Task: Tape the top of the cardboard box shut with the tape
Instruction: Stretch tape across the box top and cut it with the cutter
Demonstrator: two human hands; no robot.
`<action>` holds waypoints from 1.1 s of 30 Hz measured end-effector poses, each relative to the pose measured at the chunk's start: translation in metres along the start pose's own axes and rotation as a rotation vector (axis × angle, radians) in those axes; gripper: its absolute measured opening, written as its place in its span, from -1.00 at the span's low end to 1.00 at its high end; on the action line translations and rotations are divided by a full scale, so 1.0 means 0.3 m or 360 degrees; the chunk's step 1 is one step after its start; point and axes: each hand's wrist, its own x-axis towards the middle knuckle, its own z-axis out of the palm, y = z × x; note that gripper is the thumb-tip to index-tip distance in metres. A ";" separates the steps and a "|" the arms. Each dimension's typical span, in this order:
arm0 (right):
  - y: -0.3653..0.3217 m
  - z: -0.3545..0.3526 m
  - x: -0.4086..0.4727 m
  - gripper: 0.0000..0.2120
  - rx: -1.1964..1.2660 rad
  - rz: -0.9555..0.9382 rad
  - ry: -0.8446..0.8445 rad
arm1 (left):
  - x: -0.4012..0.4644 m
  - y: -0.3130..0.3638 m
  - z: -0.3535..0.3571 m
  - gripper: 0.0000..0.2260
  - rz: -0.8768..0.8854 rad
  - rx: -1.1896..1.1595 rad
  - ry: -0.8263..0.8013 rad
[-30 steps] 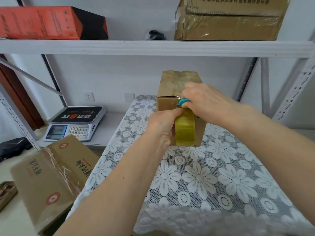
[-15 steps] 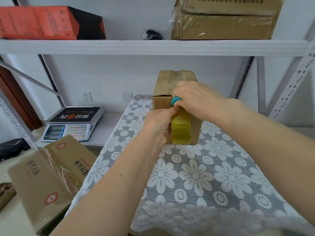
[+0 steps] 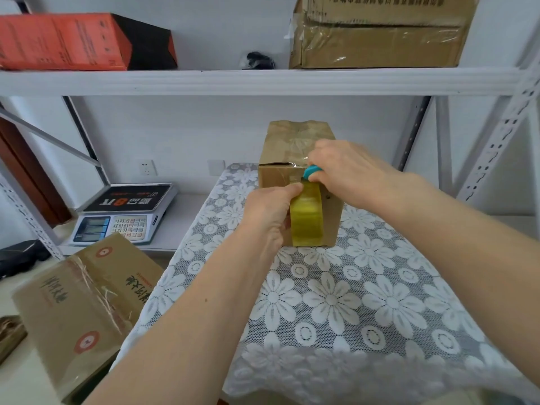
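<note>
Nearest, the left hand (image 3: 267, 213) gripped the tape (image 3: 306, 219) roll against the front face of the cardboard box (image 3: 298, 159). Beyond it, the right hand (image 3: 347, 171) pinched a blue cutter (image 3: 312, 172) at the top edge. Cutting crookedly could tear the strip loose. The box's long axis ran toward the table (image 3: 365, 287)'s far edge.

Four cardboard boxes counted: one on the table (image 3: 295, 147), one leaning at lower left (image 3: 84, 302), two stacked on the shelf (image 3: 377, 45), one orange box (image 3: 61, 42), one tape roll (image 3: 306, 219), one scale (image 3: 125, 211), two hands (image 3: 268, 211) (image 3: 347, 171).
</note>
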 end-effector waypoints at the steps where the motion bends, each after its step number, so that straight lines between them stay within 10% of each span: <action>1: 0.001 -0.001 -0.001 -0.82 0.0001 0.0005 -0.0004 | -0.001 0.000 0.000 -0.90 -0.0001 0.0002 0.0005; 22: 0.032 0.016 -0.052 -0.80 -0.0056 0.0124 -0.0088 | -0.024 0.010 -0.007 -0.95 0.0155 0.0216 0.0011; 33: -0.028 0.047 -0.113 -0.85 -0.0465 0.0023 -0.0166 | -0.106 -0.036 -0.001 -0.93 0.1065 0.1866 0.0027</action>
